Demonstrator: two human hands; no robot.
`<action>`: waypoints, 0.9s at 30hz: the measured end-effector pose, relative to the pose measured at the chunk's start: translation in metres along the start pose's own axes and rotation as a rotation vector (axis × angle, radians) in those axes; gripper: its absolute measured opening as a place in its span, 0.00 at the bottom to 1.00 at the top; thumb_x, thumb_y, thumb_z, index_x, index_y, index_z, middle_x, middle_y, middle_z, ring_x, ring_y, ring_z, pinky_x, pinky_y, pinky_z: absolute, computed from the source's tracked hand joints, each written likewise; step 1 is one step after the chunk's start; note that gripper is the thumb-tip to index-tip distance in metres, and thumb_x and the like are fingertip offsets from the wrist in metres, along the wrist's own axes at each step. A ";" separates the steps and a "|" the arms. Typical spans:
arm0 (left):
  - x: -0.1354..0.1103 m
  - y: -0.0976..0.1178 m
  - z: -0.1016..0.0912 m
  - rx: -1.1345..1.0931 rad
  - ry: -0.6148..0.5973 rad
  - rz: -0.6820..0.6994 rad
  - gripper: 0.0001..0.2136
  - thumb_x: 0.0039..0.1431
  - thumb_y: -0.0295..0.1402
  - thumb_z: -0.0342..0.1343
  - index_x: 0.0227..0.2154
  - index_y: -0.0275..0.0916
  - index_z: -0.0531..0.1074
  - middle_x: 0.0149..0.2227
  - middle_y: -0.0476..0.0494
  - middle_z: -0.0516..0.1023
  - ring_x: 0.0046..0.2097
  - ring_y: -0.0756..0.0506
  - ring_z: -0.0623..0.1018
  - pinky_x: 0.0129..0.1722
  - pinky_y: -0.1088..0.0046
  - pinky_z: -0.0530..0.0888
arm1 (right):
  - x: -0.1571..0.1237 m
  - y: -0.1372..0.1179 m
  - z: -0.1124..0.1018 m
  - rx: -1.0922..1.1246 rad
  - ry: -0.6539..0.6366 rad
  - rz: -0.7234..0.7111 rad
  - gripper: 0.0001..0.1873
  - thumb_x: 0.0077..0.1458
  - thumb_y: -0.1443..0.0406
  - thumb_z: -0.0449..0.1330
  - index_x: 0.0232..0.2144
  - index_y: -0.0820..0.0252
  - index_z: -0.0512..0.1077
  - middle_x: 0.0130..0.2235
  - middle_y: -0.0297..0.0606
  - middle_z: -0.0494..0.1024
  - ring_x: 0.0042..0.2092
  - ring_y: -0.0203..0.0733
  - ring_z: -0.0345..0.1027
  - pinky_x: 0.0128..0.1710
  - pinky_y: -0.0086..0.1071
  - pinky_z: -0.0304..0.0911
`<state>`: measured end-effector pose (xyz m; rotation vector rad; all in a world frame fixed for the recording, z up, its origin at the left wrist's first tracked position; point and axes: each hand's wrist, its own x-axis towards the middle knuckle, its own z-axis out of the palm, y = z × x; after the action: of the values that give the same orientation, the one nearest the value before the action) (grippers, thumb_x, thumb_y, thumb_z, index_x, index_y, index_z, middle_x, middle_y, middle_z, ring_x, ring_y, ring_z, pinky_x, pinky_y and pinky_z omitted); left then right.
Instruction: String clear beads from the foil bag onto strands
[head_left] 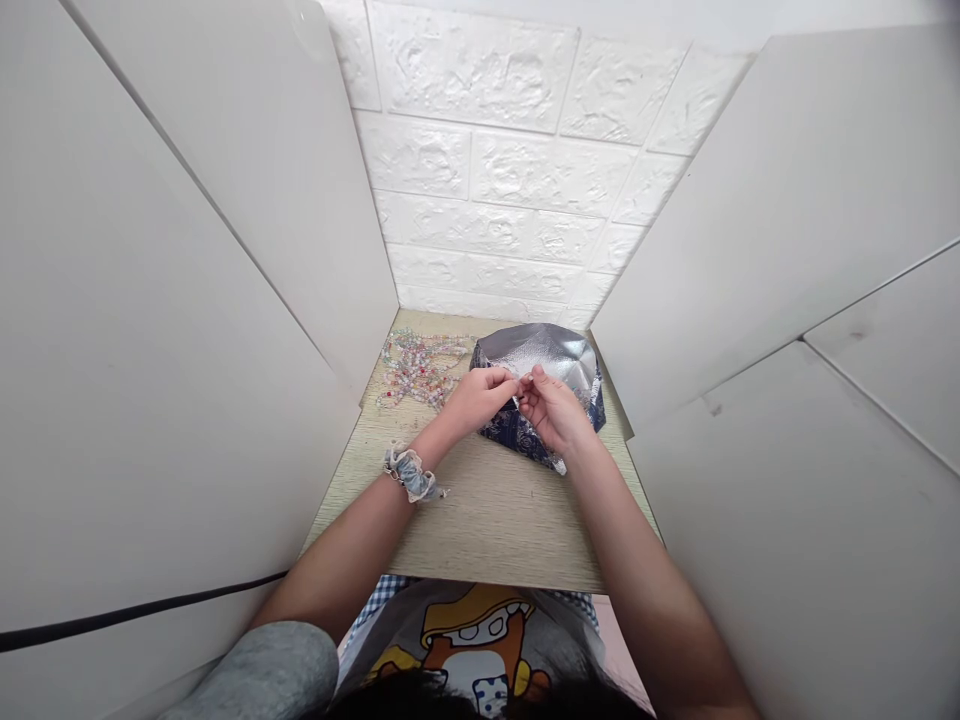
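Observation:
My left hand (481,394) and my right hand (553,408) meet above an open bag (536,345), silver inside and dark blue with a pale pattern outside. The fingers of both are pinched closed, tip to tip. Something tiny and pale shows at the right fingertips, too small to name. What the left fingers hold is hidden. To the left of the bag lies a heap of colourful bead strings (424,370), in pink, red, green and clear tones. A light blue scrunchie (412,474) with lace edging circles my left wrist.
The small wooden tabletop (495,530) stands between tall white panels (247,200) on the left and others (750,200) on the right. A white brick-textured wall (517,170) closes off the back. A black cord (142,608) runs along the lower left.

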<state>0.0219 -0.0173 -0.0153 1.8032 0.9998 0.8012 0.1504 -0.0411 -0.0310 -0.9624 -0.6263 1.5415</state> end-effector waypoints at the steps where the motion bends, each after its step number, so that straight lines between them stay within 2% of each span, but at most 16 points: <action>1: 0.000 0.001 0.000 -0.007 -0.003 0.000 0.13 0.49 0.38 0.45 0.23 0.35 0.69 0.24 0.49 0.72 0.29 0.52 0.69 0.30 0.77 0.64 | 0.000 0.000 0.000 0.001 -0.001 -0.003 0.13 0.40 0.57 0.60 0.21 0.61 0.67 0.21 0.30 0.69 0.21 0.25 0.59 0.20 0.19 0.58; 8: -0.001 0.004 0.001 -0.039 -0.047 0.032 0.12 0.49 0.35 0.44 0.22 0.34 0.69 0.26 0.48 0.73 0.31 0.51 0.70 0.34 0.77 0.65 | -0.001 0.001 0.002 -0.010 -0.003 -0.020 0.12 0.38 0.58 0.61 0.21 0.61 0.68 0.22 0.29 0.69 0.22 0.25 0.60 0.22 0.20 0.59; 11: -0.001 0.002 0.000 0.002 -0.023 0.016 0.13 0.50 0.37 0.44 0.24 0.34 0.70 0.25 0.49 0.72 0.28 0.52 0.68 0.30 0.77 0.64 | 0.001 -0.002 -0.002 -0.110 0.023 -0.075 0.12 0.38 0.58 0.61 0.22 0.61 0.67 0.22 0.29 0.68 0.23 0.26 0.60 0.24 0.22 0.59; 14: -0.002 0.002 -0.001 0.071 -0.013 0.000 0.15 0.50 0.40 0.44 0.26 0.35 0.71 0.23 0.50 0.70 0.27 0.52 0.67 0.28 0.77 0.62 | 0.002 -0.008 -0.011 -0.431 0.130 -0.203 0.11 0.40 0.58 0.59 0.24 0.60 0.67 0.21 0.29 0.68 0.23 0.29 0.59 0.26 0.26 0.59; 17: -0.004 0.004 -0.001 0.107 -0.048 0.054 0.14 0.52 0.38 0.42 0.27 0.36 0.71 0.27 0.49 0.72 0.30 0.51 0.68 0.31 0.77 0.63 | 0.002 -0.011 -0.019 -0.950 0.200 -0.318 0.08 0.42 0.60 0.56 0.24 0.60 0.69 0.24 0.33 0.70 0.26 0.33 0.60 0.29 0.30 0.58; 19: -0.005 0.004 -0.001 0.158 -0.062 0.085 0.14 0.52 0.37 0.41 0.27 0.37 0.71 0.28 0.49 0.73 0.31 0.51 0.68 0.32 0.77 0.62 | 0.002 -0.009 -0.021 -1.248 0.092 -0.361 0.06 0.42 0.64 0.55 0.24 0.59 0.71 0.27 0.35 0.71 0.29 0.35 0.61 0.31 0.30 0.56; 21: -0.005 0.003 0.000 0.232 -0.080 0.103 0.14 0.53 0.36 0.41 0.26 0.37 0.70 0.26 0.50 0.72 0.30 0.51 0.68 0.30 0.77 0.62 | 0.002 -0.005 -0.021 -1.421 -0.081 -0.377 0.08 0.42 0.70 0.52 0.24 0.59 0.71 0.29 0.36 0.71 0.31 0.36 0.62 0.32 0.30 0.55; 24: -0.005 0.003 0.000 0.312 -0.106 0.138 0.13 0.53 0.35 0.41 0.24 0.37 0.68 0.24 0.51 0.70 0.28 0.52 0.66 0.29 0.78 0.60 | 0.001 0.002 -0.017 -1.490 -0.220 -0.364 0.16 0.40 0.77 0.46 0.27 0.61 0.70 0.32 0.39 0.72 0.32 0.37 0.62 0.31 0.30 0.55; 27: -0.006 0.002 -0.002 0.358 -0.073 0.150 0.12 0.52 0.34 0.41 0.22 0.37 0.66 0.21 0.52 0.68 0.25 0.53 0.65 0.26 0.78 0.58 | 0.000 0.005 -0.012 -1.463 -0.274 -0.327 0.14 0.41 0.76 0.47 0.28 0.62 0.69 0.31 0.38 0.73 0.31 0.37 0.63 0.29 0.29 0.56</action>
<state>0.0184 -0.0227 -0.0131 2.2192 1.0168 0.6703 0.1573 -0.0439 -0.0413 -1.5465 -2.1198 0.7378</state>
